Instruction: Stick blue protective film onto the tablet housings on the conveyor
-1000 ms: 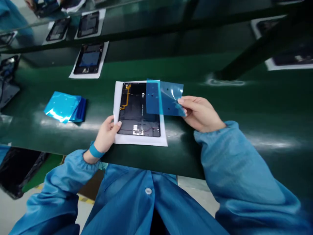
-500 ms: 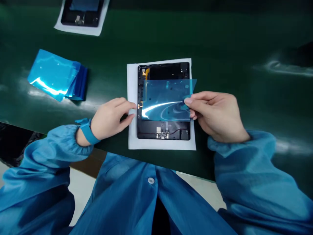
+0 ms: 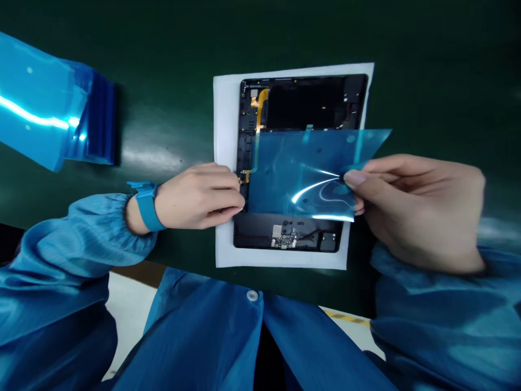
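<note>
A black tablet housing (image 3: 317,103) with exposed electronics lies open on a white foam sheet (image 3: 226,119). Across its middle stretches a translucent blue film (image 3: 285,163), its right corner sticking out past the housing. My right hand (image 3: 423,206) pinches the film's right edge between thumb and fingers. At the housing's left edge, my left hand (image 3: 199,195) is closed, fingertips pressed together beside a small gold connector and close to the film's left side. What those fingertips hold, if anything, is hidden. A yellow flex cable (image 3: 260,108) runs down the housing's left side.
A stack of glossy blue films (image 3: 36,103) lies on the dark green table (image 3: 163,65) at the left. A blue wristband (image 3: 147,206) is around my left wrist. The table's front edge runs just before my blue coat (image 3: 211,315).
My left fingers have closed at the housing's left edge. My right hand still pinches the film. The view has moved closer, and the second tablet at the top left is out of sight.
</note>
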`<state>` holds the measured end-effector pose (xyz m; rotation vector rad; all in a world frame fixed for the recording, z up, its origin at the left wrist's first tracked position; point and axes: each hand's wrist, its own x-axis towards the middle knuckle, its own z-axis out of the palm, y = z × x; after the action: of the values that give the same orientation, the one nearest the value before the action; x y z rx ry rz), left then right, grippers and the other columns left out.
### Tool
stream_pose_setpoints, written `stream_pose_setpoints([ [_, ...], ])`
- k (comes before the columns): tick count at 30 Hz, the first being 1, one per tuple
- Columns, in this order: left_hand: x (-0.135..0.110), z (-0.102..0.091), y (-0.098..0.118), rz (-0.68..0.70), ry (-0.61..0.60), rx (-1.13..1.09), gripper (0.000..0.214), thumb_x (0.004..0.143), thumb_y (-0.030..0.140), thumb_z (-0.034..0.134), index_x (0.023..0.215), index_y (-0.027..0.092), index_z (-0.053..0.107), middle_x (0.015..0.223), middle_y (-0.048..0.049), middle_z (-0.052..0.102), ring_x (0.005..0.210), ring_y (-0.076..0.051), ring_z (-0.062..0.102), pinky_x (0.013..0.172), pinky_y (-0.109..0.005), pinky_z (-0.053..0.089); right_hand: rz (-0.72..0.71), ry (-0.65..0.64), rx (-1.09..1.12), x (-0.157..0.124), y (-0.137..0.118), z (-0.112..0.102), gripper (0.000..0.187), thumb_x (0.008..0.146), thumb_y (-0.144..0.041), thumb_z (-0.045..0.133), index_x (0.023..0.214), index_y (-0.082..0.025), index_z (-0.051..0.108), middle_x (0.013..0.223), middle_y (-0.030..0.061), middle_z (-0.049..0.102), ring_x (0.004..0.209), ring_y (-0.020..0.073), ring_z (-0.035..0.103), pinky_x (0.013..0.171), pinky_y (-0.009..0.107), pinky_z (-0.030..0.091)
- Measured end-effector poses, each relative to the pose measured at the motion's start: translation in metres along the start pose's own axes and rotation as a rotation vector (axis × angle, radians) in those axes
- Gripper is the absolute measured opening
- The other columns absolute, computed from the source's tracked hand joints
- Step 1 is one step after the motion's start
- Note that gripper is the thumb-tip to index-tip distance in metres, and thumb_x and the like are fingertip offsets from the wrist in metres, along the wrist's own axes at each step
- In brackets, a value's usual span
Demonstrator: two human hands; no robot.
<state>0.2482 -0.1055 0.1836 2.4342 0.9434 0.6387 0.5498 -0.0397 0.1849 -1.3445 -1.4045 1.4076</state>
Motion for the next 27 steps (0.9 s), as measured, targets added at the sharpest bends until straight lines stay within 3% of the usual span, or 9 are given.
stream_pose_setpoints([
  [11,0.0033,0.0002,0.0013,-0.050,-0.049,0.026,0.022,0.101,0.024,0.053,0.088,0.022,0.072,0.085,-0.0021,0.070,0.077,-0.015,0.065,0.072,-0.031,0.054,-0.010,0.053,-0.130,-0.0043,-0.0017,-0.0014,0.018,0.071,-0.032,0.093,0.080,-0.022,0.080,0.055,-0.0015,0.064,0.044,0.0117,0.054,0.043,0.029,0.044],
  [27,0.0015,0.0008,0.0012,-0.025,-0.037,0.032,0.022,0.101,0.024,0.053,0.089,0.021,0.072,0.086,-0.0035,0.071,0.077,-0.016,0.064,0.071,-0.032,0.054,-0.022,0.040,-0.155,-0.0042,-0.0046,-0.0012,0.016,0.073,-0.030,0.092,0.080,-0.022,0.079,0.058,-0.0007,0.066,0.044,0.0117,0.056,0.043,0.029,0.046],
])
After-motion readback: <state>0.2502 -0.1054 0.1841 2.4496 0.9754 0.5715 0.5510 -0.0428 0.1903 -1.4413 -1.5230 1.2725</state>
